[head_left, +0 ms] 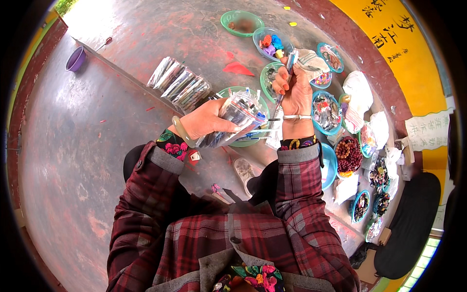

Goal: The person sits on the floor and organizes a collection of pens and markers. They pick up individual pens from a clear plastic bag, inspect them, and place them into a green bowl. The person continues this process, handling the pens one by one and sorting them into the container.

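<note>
My left hand [204,121] is closed around a clear plastic bag [241,109] packed with pens, some ends sticking out of its opening. Higher up and to the right, my right hand [297,95] is raised with its fingers curled around a slim pen [292,59], which looks silvery and blue at the top. It may hold more than one; I cannot tell. Beneath the bag stands a green basin [245,143] with loose pens in it, partly hidden. Left of that basin, several filled clear bags [180,85] of pens lie in an overlapping row on the floor.
Several basins line the right side: one with coloured flower-like pieces [272,46], one with small packets [326,112], and an empty-looking blue one [329,166]. Dark red beads [348,153] and white bags [357,95] stand beyond. A purple basin [76,59] is far left. My shoe [243,173] is below.
</note>
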A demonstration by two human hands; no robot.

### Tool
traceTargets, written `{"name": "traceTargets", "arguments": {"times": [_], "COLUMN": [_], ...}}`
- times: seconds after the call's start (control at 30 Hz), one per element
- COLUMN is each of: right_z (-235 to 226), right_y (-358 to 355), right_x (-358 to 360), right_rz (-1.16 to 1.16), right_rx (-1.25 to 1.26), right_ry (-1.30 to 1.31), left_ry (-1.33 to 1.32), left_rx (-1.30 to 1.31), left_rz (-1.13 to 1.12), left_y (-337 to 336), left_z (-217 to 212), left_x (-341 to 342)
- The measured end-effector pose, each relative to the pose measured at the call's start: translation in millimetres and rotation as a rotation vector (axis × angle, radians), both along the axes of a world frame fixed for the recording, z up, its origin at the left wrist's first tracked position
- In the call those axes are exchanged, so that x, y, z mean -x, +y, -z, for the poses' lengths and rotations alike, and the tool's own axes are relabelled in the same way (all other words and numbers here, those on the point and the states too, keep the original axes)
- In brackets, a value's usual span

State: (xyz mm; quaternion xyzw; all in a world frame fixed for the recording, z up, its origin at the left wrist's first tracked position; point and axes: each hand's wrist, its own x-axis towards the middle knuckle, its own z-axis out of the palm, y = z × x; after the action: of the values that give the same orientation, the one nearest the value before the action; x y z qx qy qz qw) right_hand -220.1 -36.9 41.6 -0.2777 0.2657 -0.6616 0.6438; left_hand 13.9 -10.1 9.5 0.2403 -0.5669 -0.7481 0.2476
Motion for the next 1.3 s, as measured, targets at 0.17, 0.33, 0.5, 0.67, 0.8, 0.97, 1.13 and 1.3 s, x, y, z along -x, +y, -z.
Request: {"name": "traceTargets", "arguments": {"times": [0.17,0.33,0.5,0.67,0.8,0.97,1.13,1.3], "right_z": [0.8,5.4,6.3,-1.2,-4.4,1.1,3.7,-9.3], "right_y": [0.0,0.6,-0.6,-1.0,-4.0,-0.9,1.3,16.3], "right_x": [-0.1,6.2,2.8,-0.2,-8.7,-1.9,6.4,-18.1], "right_rz": [0.003,-0.071,-0.064,-0.037,0.076,0.054,-0.238,-0.450], "right_rx": [-0.001,-0.015,-0.060,-0.057,-0.048,-0.022,-0.047,-0.034], "right_ry": [0.006,0.028,0.047,0.004,-0.035,0.090,0.246,0.337], "left_ry": [0.005,0.014,0.002,0.010,0.037,0.030,0.188,0.387], "left_rx": [-0.001,0.011,0.020,0.018,-0.018,-0.019,-0.148,-0.159], "left_rz": [0.002,0.006,0.012,0.004,-0.002,-0.038,-0.121,-0.231], "left_y": [0.3,0.1,0.4,1.9,2.0,1.8,-6.7,-8.1], "left_z": [-1.1,-0.8,-2.2,-6.6,-5.1,-13.2,-8.2,-15.0], "left_x": [0.3,0.3,-0.2,-0.9,-0.3,-3.2,-20.0,-19.1]}}
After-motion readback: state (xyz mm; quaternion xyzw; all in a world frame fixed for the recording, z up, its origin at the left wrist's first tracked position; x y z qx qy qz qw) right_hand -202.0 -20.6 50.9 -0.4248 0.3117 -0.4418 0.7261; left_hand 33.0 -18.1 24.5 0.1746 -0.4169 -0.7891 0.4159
